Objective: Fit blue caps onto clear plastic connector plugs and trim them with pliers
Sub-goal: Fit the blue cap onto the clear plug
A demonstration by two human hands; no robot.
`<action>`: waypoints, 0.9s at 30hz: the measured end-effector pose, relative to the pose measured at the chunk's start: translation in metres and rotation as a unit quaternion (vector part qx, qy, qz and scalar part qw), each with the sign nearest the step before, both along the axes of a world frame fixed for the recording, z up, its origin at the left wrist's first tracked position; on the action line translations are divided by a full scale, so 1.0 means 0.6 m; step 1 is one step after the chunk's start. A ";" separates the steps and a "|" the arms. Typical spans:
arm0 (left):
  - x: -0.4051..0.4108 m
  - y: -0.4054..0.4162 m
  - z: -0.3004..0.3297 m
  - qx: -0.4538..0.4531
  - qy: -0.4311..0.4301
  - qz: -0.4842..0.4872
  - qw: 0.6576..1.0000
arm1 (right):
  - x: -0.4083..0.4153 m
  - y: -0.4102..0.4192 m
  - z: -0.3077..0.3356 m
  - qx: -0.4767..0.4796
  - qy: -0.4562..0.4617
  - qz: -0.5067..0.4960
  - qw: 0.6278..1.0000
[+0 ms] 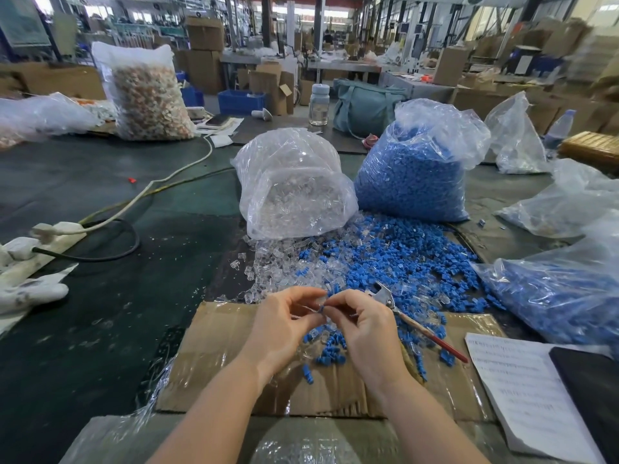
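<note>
My left hand (pixel 284 324) pinches a clear connector plug (pixel 319 301) between thumb and fingers. My right hand (pixel 363 324) meets it from the right, fingertips pinching a small blue cap (pixel 322 309) against the plug. The pliers (pixel 415 321), metal jaws and red handles, run under my right hand and stick out to its right; whether that hand grips them is hidden. Both hands hover over a flattened cardboard sheet (pixel 217 333). Loose blue caps (pixel 395 259) and clear plugs (pixel 284 266) lie heaped just beyond.
A bag of clear plugs (pixel 294 185) and a bag of blue caps (pixel 415 169) stand behind the heaps. Another bag with blue parts (pixel 562 296) lies at right, above a paper pad (pixel 522 390). A power strip with cables (pixel 50 239) and gloves (pixel 30 293) lie at left.
</note>
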State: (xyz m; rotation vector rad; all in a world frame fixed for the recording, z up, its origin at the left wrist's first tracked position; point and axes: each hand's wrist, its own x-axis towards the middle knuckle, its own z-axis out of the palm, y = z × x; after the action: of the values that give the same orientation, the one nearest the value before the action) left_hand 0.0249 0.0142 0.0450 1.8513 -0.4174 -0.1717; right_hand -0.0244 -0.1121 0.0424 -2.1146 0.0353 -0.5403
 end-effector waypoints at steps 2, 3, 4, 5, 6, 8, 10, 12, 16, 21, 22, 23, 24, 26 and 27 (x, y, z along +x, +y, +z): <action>-0.002 -0.005 -0.003 0.026 -0.035 0.007 0.999 | 0.000 0.000 0.000 -0.019 0.003 -0.004 1.000; -0.003 -0.006 -0.005 0.041 -0.053 0.009 0.998 | 0.000 -0.001 0.000 -0.026 0.004 -0.006 1.000; -0.004 -0.006 -0.006 0.053 -0.071 0.013 0.996 | 0.000 0.000 -0.001 -0.031 0.004 -0.008 0.999; -0.005 -0.006 -0.008 0.059 -0.085 0.017 0.994 | -0.001 0.000 -0.001 -0.034 0.004 -0.009 0.999; -0.006 -0.005 -0.010 0.062 -0.097 0.019 0.993 | -0.001 0.001 -0.001 -0.038 0.003 -0.009 0.999; -0.007 -0.004 -0.014 0.065 -0.114 0.017 0.991 | 0.000 0.003 -0.004 -0.047 0.004 -0.009 0.999; -0.007 -0.003 -0.019 0.066 -0.130 0.016 0.989 | 0.001 0.005 -0.007 -0.060 0.006 -0.014 0.998; -0.007 -0.002 -0.026 0.072 -0.140 0.013 0.987 | 0.003 0.006 -0.011 -0.070 0.014 -0.015 0.997; 0.006 0.021 -0.047 0.106 -0.102 0.062 0.987 | 0.004 0.001 -0.025 -0.097 0.049 -0.024 0.994; 0.043 0.095 -0.069 0.203 -0.052 0.218 0.953 | 0.002 -0.029 -0.036 -0.112 0.101 -0.089 0.985; 0.049 0.108 -0.072 0.217 -0.044 0.240 0.945 | 0.002 -0.035 -0.037 -0.117 0.106 -0.102 0.982; 0.053 0.119 -0.076 0.227 -0.036 0.256 0.939 | 0.003 -0.040 -0.039 -0.124 0.110 -0.111 0.980; 0.056 0.128 -0.080 0.238 -0.030 0.266 0.934 | 0.004 -0.043 -0.040 -0.133 0.116 -0.116 0.977; 0.061 0.137 -0.083 0.260 -0.020 0.272 0.926 | 0.006 -0.047 -0.043 -0.155 0.132 -0.119 0.972; 0.062 0.138 -0.084 0.266 -0.017 0.273 0.924 | 0.007 -0.049 -0.044 -0.168 0.140 -0.119 0.969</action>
State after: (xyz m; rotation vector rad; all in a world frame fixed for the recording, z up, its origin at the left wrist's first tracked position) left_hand 0.0622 0.0972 -0.0054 2.4341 0.1592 0.1461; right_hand -0.0204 -0.1413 0.0159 -2.5250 0.3864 -0.4011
